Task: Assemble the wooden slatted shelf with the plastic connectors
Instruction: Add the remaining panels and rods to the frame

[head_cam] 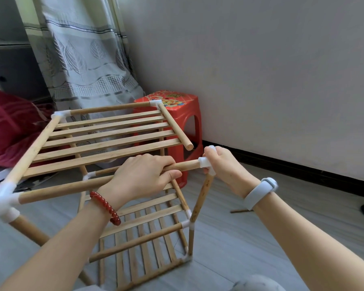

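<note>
A wooden slatted shelf (105,141) with white plastic connectors stands on the floor in front of me. My left hand (141,175) grips the top front dowel (61,189) near its right end. My right hand (225,169) holds the white corner connector (204,162) at that dowel's end, where a slanted upright dowel (201,198) meets it from below. The top right side rail (176,127) ends free, apart from that connector. Another white connector (2,200) joins the front left corner. Lower slatted tiers (143,244) show beneath.
A red plastic stool (183,114) stands behind the shelf against the grey wall. A patterned curtain (88,59) hangs at the back left, with a dark red cushion (11,124) at far left. A loose wooden stick (240,211) lies on the grey floor to the right.
</note>
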A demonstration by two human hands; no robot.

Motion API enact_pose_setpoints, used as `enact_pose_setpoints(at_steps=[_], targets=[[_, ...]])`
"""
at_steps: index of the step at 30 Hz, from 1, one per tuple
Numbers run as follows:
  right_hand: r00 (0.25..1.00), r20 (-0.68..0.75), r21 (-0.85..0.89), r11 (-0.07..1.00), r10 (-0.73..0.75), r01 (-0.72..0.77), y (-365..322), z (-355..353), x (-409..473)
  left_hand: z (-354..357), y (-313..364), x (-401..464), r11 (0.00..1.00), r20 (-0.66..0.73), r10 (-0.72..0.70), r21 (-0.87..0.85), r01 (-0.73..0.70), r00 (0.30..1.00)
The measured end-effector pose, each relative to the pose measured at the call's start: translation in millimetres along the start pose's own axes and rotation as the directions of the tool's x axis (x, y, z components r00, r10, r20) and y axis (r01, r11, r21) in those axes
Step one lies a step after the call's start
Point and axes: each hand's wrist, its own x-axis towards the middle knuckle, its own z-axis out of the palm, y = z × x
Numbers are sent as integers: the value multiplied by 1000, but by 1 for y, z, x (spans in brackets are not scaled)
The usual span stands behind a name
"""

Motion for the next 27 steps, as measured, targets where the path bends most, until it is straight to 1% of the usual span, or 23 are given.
enact_pose_setpoints(at_steps=[4, 7, 9, 13, 15, 16, 19, 20, 22, 25, 27], targets=[[1000, 2, -41, 999, -7, 7, -3, 1, -1, -2, 1, 1, 1000, -23, 15, -11, -15, 1000], [999, 22, -42, 999, -30, 31, -7, 13, 1, -1, 3, 5, 1000, 32, 8, -20, -7, 999], [999, 40, -8, 1000, -14, 15, -8, 20, 2, -1, 1, 5, 1000, 54, -2, -31, 3, 999], [991, 102, 181, 978, 83, -101, -8, 20, 5, -3, -3, 2, 999, 53, 29, -23, -27, 998], [983, 160, 263, 956, 94, -134, -5, 17, 5, -4, -4, -1, 999, 37, 48, 15, -49, 998], [981, 165, 285, 947, 105, -149, -4, 16, 5, -5, -5, -4, 997, 25, 52, 47, -53, 998], [980, 66, 335, 921, 188, -200, -4, 15, 16, -7, -10, -14, 991, -23, 36, 128, -33, 999], [977, 37, 352, 912, 212, -211, -7, 16, 19, -7, -11, -17, 991, -35, 33, 131, -28, 999], [969, 31, 435, 869, 247, -235, -12, 21, 28, -7, -11, -18, 993, -53, 34, 114, -28, 998], [955, 108, 573, 767, 278, -288, -17, 27, 35, -5, -9, -16, 995, -143, 9, 101, 5, 990], [949, 156, 591, 743, 276, -313, -17, 32, 39, -2, -7, -15, 987, -196, -26, 154, 57, 980]])
